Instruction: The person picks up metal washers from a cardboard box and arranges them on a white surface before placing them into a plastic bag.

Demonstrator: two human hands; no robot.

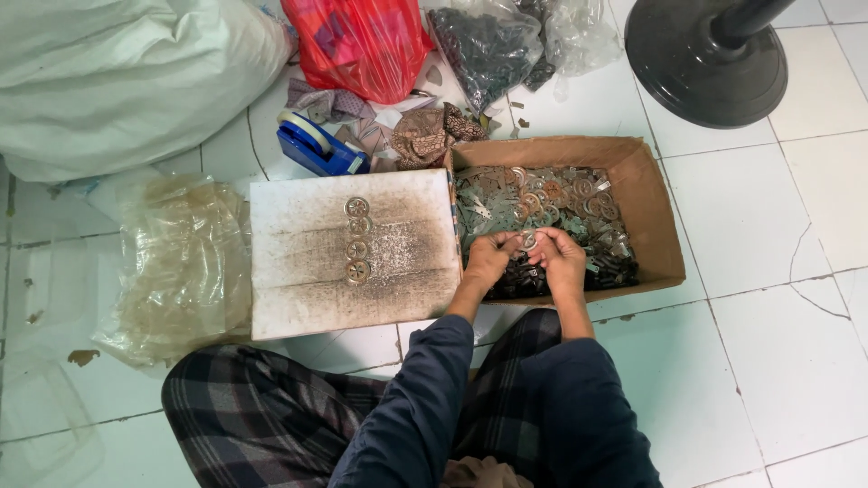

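Both hands meet over the front of a cardboard box point(653, 194) filled with small round metal parts point(551, 201) and dark pieces. My left hand point(490, 256) and my right hand point(559, 258) pinch one small round metal part point(528, 239) between their fingertips. Left of the box lies a dirty white board point(307, 271). Several round metal discs point(357, 239) lie in a column on its middle.
A blue tape dispenser point(316, 145), patterned cloth scraps point(434, 134), a red plastic bag point(362, 41), clear bags of dark parts point(493, 45) and a black fan base point(705, 59) lie beyond. A large white sack point(117, 72) and crumpled clear plastic point(181, 267) sit left.
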